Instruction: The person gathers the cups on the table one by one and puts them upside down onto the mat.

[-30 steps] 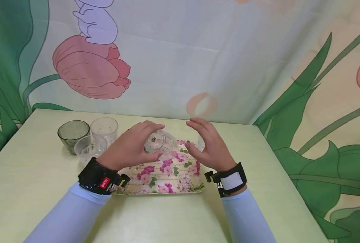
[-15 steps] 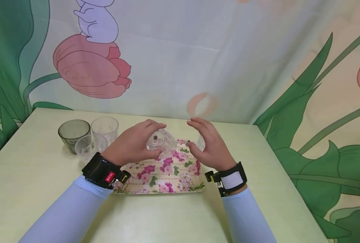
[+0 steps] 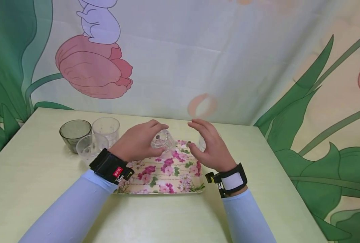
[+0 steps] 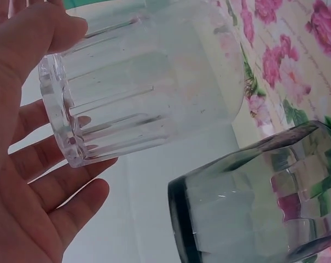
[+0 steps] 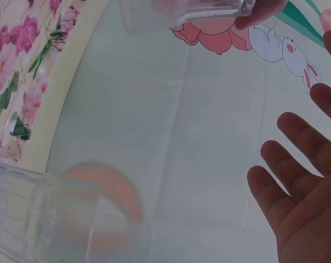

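Observation:
My left hand (image 3: pixel 140 141) grips a clear ribbed glass (image 3: pixel 167 140) over the tray's back half. The glass is turned upside down, its thick base up at the fingers. In the left wrist view, my thumb (image 4: pixel 67 33) lies on the clear glass near that base. My right hand (image 3: pixel 208 146) is raised beside the tray with its fingers spread and nothing in them. Behind it, partly hidden, is another clear glass (image 3: pixel 202 143), seen larger at the lower left of the right wrist view. A smoky glass (image 4: pixel 236 208) overlaps the floral tray in the left wrist view.
The floral tray (image 3: pixel 168 182) lies mid-table, partly under my left hand. At the back left stand a smoky grey glass (image 3: pixel 73 133) and two clear glasses, one behind (image 3: pixel 110 126) and one nearer (image 3: pixel 89 148). A printed curtain (image 3: pixel 168 67) hangs behind the table.
My left hand has moved slightly right, and the clear glass in it has tilted so that its base faces further up. The right hand stays nearly still.

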`<state>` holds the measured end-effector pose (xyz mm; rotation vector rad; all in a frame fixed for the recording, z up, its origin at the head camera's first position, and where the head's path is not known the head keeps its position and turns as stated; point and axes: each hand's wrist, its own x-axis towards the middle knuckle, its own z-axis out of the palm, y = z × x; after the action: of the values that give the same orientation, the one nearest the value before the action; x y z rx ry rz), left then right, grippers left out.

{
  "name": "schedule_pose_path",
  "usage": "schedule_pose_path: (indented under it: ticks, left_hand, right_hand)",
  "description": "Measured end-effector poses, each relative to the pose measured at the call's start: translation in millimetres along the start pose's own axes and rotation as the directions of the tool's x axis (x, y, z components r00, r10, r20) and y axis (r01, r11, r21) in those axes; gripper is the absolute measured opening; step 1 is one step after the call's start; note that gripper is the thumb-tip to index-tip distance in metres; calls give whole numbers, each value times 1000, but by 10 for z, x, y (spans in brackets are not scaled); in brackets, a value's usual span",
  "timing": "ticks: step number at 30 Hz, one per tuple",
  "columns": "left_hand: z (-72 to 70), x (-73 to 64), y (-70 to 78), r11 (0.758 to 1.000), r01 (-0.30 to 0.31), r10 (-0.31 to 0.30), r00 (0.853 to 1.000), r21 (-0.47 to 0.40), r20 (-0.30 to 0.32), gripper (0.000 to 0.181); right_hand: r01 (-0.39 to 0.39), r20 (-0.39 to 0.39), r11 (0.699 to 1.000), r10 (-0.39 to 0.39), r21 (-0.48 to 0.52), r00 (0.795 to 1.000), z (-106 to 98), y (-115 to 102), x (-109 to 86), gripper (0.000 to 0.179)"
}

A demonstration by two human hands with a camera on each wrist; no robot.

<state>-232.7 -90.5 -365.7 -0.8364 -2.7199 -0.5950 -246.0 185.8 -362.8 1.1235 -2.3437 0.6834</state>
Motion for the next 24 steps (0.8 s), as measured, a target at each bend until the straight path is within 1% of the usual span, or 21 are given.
schedule_pose_path:
  ticks: [4, 9, 16, 20, 24]
  left_hand:
    - [20, 27, -8, 1000, 17, -17, 1000, 14, 18, 73]
    - [66, 68, -17, 999, 22, -24, 999, 39, 42, 73]
    - [119, 96, -49, 998, 28, -31, 999, 62, 35, 73]
    - [155, 103, -79, 997, 50, -53, 998, 63, 37, 73]
    - [190, 106, -106, 994, 79, -84, 995, 69, 61, 73]
  right_hand:
    - [-9, 10, 1000, 9, -1, 1000, -9, 2, 2, 58]
    - [-24, 4, 1000, 24, 9, 1000, -31, 11, -5, 58]
    - [-30, 11, 1000, 30, 4, 1000, -26, 15, -14, 57]
    - [-35, 15, 999, 35, 7, 999, -20, 1, -15, 57]
    - [-46, 36, 999, 46, -4, 998, -4, -3, -11, 56]
